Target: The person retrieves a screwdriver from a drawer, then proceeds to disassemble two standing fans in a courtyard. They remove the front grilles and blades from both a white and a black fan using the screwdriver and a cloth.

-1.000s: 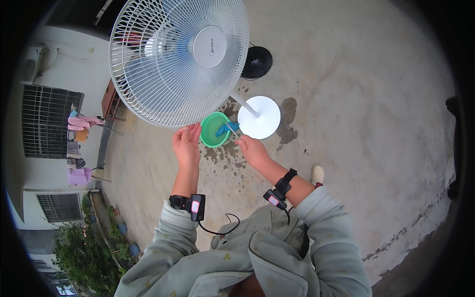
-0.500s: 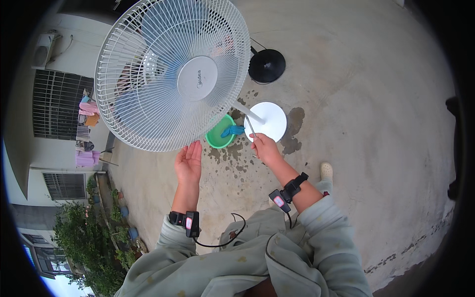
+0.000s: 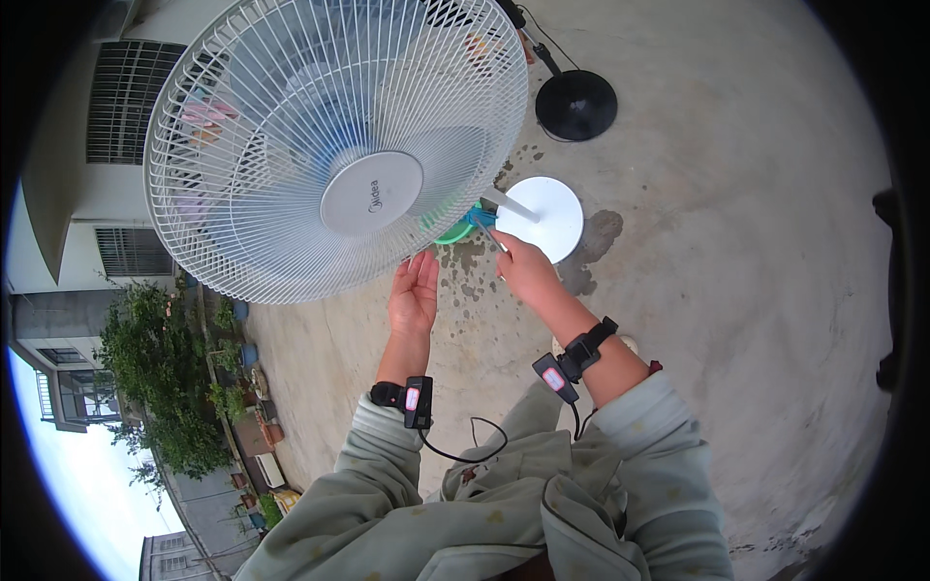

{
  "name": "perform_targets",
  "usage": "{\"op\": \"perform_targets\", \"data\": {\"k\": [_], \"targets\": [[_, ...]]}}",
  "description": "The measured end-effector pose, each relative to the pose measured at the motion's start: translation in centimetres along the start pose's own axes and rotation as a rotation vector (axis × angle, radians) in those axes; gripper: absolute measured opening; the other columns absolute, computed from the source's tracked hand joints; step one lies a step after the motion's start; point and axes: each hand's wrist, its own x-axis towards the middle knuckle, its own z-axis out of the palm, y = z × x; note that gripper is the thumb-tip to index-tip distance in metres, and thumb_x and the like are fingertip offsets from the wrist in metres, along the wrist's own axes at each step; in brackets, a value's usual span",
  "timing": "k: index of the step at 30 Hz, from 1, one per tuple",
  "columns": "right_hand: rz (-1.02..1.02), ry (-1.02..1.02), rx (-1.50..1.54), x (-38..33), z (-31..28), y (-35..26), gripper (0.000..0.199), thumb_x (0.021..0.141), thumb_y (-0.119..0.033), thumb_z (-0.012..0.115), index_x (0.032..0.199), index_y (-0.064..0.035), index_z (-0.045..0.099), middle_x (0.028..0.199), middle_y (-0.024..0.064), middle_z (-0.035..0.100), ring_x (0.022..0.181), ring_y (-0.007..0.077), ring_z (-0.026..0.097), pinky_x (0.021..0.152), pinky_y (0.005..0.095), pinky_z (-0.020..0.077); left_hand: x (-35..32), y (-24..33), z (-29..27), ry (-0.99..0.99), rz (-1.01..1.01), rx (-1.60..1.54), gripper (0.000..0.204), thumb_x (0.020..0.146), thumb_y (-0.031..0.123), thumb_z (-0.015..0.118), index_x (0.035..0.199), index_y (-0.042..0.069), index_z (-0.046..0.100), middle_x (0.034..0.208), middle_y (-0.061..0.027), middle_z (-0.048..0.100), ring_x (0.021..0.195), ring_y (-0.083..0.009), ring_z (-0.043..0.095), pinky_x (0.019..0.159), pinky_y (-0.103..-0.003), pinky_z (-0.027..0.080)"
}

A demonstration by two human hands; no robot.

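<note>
A thin rod (image 3: 487, 232) is pinched in the right fingers (image 3: 505, 256); left fingers (image 3: 418, 271) are pretty much straightened out, the fan (image 3: 372, 194) seen just beyond them, can't be told if touched.

Person's top (image 3: 465, 528): pale grey-grn w/ small yellowish motifs & dark piping; long slvs (image 3: 654, 441) end at the forearms. Matching trousers (image 3: 528, 416). L hand (image 3: 415, 295) & R hand (image 3: 526, 263) bare. Blk strap (image 3: 586, 349) on each arm w/ blk box (image 3: 418, 402), pink/wht label (image 3: 553, 379), thin blk cable (image 3: 465, 461).
</note>
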Motion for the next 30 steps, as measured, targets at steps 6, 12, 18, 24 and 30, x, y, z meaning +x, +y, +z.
{"op": "perform_targets", "data": {"k": [6,12,18,24,30], "targets": [[0.060,-0.073,0.234,1.8,0.5,-0.1,0.045,0.098,-0.010,0.051,0.143,-0.0097,0.056,0.080,0.0076,0.068,0.071,0.0170,0.062,0.070,0.0319,0.0510,3.6,-2.9,1.6,-0.106,-0.022,-0.011,0.032,0.100,-0.004,0.049,0.133,-0.001,0.050,0.132,-0.0175,0.060,0.124,-0.0311,0.061,0.107,-0.043,0.053],[-0.030,0.074,0.124,1.9,1.4,-0.9,0.044,0.097,-0.009,0.051,0.141,-0.0110,0.058,0.077,0.0073,0.065,0.069,0.0162,0.060,0.070,0.0309,0.0504,4.8,-2.7,1.2,-0.132,-0.036,0.110,0.032,0.099,-0.003,0.055,0.130,0.000,0.054,0.130,-0.0156,0.062,0.119,-0.0293,0.064,0.104,-0.041,0.055],[0.103,0.069,0.163,1.1,1.6,-0.2,0.044,0.096,-0.012,0.053,0.139,-0.0166,0.060,0.086,0.0160,0.068,0.076,0.0277,0.065,0.072,0.0392,0.0516,5.7,-2.7,1.0,-0.228,-0.038,0.243,0.034,0.100,-0.002,0.053,0.134,-0.001,0.051,0.134,-0.0167,0.059,0.123,-0.0322,0.061,0.104,-0.042,0.055],[0.084,0.150,0.202,0.3,2.7,0.1,0.043,0.096,-0.013,0.054,0.139,-0.0165,0.059,0.089,0.0200,0.069,0.077,0.0324,0.067,0.071,0.0412,0.0520,5.7,-2.8,0.9,-0.273,-0.008,0.334,0.035,0.100,-0.002,0.052,0.135,-0.002,0.049,0.133,-0.0192,0.059,0.119,-0.0327,0.063,0.101,-0.042,0.057],[0.088,0.118,0.305,0.6,2.6,1.0,0.042,0.097,-0.013,0.053,0.139,-0.0152,0.059,0.094,0.0213,0.069,0.083,0.0351,0.067,0.075,0.0421,0.0519,6.0,-2.7,0.9,-0.227,0.014,0.384,0.032,0.100,-0.003,0.052,0.133,-0.003,0.051,0.128,-0.0183,0.061,0.113,-0.0300,0.066,0.098,-0.040,0.058]]}}
